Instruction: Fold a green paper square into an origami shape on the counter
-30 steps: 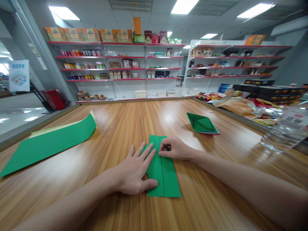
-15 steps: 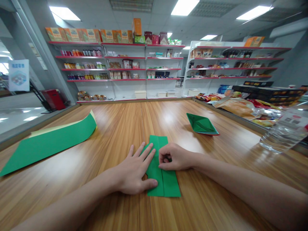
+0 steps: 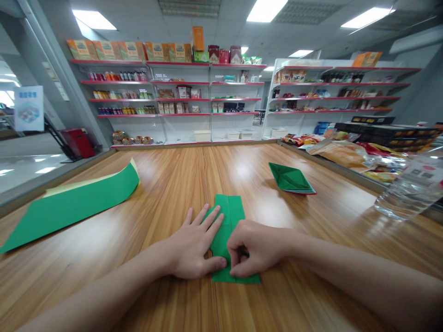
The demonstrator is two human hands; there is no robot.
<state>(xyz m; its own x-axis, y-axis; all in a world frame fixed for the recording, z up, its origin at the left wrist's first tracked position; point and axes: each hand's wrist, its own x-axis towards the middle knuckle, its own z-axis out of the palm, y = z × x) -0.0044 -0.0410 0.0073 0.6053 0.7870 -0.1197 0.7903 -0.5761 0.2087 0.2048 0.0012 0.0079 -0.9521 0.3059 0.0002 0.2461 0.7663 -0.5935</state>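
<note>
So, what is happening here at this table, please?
A person is folding a green paper on a wooden table. The left hand lies flat on the paper's left side and holds it down. The right hand is curled, its fingertips pressing on the paper near its close end. A larger green sheet lies to the left, a folded green piece further right, and a plastic bottle at the far right.

The scene is bright, lit by ceiling panels (image 3: pixel 266 9) far above and beyond the hands. They give pale glare on the wooden table (image 3: pixel 242 170) ahead of both hands (soft shadows only). The edges are bent by the wide lens, and the bottle (image 3: pixel 411 189) right of the hands looks blurred.
</note>
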